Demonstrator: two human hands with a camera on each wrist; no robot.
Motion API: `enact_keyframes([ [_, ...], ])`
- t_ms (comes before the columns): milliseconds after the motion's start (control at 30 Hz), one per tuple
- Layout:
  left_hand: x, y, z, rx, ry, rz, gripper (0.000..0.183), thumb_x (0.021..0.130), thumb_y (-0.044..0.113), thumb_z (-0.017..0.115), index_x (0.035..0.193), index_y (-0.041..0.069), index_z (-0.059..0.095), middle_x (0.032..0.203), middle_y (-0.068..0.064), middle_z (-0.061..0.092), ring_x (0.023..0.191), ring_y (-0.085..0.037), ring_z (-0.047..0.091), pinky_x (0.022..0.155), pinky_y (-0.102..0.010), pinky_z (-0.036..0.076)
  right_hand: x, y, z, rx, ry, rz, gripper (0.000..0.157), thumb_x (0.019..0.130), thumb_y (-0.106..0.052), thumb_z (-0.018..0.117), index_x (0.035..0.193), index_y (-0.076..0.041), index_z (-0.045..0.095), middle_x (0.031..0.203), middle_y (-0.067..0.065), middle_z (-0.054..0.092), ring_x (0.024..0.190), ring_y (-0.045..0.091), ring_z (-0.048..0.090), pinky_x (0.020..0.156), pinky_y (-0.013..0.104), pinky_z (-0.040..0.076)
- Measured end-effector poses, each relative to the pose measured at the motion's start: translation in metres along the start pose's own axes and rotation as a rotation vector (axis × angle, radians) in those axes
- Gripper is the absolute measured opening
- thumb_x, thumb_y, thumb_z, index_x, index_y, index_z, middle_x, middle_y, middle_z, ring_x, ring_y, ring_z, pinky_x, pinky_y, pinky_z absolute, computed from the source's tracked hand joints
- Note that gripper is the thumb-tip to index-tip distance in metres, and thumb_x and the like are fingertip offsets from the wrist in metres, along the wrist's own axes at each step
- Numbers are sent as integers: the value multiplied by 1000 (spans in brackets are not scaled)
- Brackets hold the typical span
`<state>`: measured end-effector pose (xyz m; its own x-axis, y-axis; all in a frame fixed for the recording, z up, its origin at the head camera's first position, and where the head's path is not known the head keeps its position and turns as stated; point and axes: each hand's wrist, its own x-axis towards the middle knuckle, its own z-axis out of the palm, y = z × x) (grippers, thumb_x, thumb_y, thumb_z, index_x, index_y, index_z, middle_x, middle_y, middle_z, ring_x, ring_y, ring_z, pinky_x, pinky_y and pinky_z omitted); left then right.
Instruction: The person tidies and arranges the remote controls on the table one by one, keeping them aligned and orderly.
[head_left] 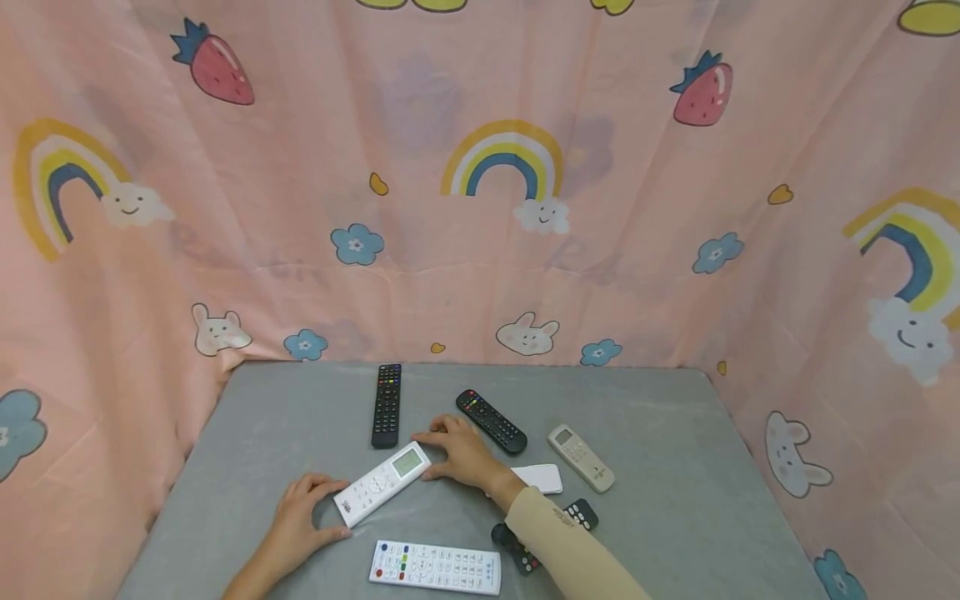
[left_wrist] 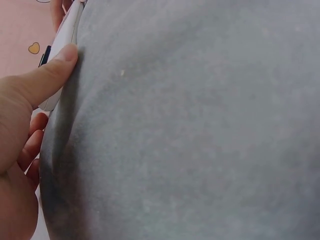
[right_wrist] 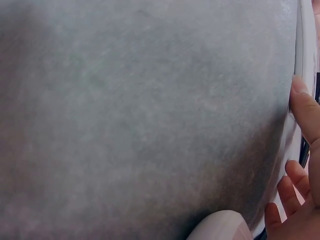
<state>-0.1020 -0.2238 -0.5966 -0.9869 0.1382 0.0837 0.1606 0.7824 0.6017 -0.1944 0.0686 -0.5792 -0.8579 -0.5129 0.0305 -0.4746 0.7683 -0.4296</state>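
A white air-conditioner remote control point(head_left: 381, 483) with a grey screen lies slantwise on the grey cloth, screen end up and to the right. My left hand point(head_left: 300, 517) holds its lower-left end between thumb and fingers. At the screen end, my right hand point(head_left: 463, 454) grips it with thumb and index finger at opposite edges. The left wrist view shows my left thumb point(left_wrist: 55, 70) along the white remote's edge; in the right wrist view my right thumb point(right_wrist: 302, 102) touches its edge. Just below lies a long white remote point(head_left: 435, 568) with coloured buttons.
Beyond the hands lie a black remote point(head_left: 387, 406) and another black remote point(head_left: 491, 421). A beige remote point(head_left: 581, 458) is to the right. The right forearm partly covers a white flat item point(head_left: 542, 477) and dark remote-like items point(head_left: 582, 514). A pink printed curtain point(head_left: 420, 292) surrounds the table.
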Motion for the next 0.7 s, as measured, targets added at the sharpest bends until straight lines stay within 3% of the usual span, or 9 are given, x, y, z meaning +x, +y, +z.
enact_keyframes([
  [467, -1, 3, 0, 3, 17, 0, 66, 60, 25, 92, 121, 15, 70, 115, -4, 60, 110, -27, 51, 93, -50, 39, 2, -3, -5, 26, -11, 15, 62, 72, -47, 81, 130, -31, 65, 129, 2, 57, 118, 21, 49, 106, 45, 37],
  [700, -2, 7, -3, -38, 105, 112, 65, 59, 23, 92, 119, 15, 71, 113, 0, 66, 106, -22, 54, 90, -41, 42, 1, -1, -14, 92, 2, 10, 64, 71, -42, 83, 130, -28, 65, 127, 3, 62, 115, 22, 48, 110, 53, 32],
])
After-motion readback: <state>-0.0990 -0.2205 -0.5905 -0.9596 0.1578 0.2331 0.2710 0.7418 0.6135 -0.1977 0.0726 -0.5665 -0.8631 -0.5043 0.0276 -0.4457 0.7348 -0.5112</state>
